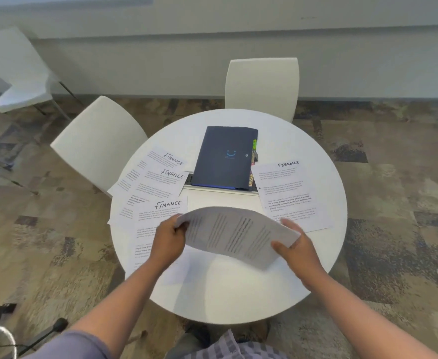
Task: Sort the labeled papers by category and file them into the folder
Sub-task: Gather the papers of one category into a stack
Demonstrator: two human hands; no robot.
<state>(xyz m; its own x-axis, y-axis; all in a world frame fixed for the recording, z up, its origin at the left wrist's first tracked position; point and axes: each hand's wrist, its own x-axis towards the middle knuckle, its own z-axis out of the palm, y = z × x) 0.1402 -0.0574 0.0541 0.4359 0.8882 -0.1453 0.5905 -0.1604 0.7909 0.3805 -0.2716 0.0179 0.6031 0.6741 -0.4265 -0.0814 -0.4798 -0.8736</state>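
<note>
Both my hands hold a small stack of printed papers [234, 235] above the round white table [228, 294]. My left hand [168, 240] grips its left edge and my right hand [294, 248] grips its right edge. The stack is turned sideways and bows upward. A closed dark blue folder [224, 158] with coloured tabs lies at the far middle of the table. Several sheets headed FINANCE [160, 187] overlap on the left. One more FINANCE sheet [290, 195] lies on the right.
Two white chairs stand at the table, one at the far left [98, 143] and one behind the folder [262, 86]. A third white chair [18, 71] stands by the wall. Patterned carpet surrounds the table. A cable and stand are at bottom left.
</note>
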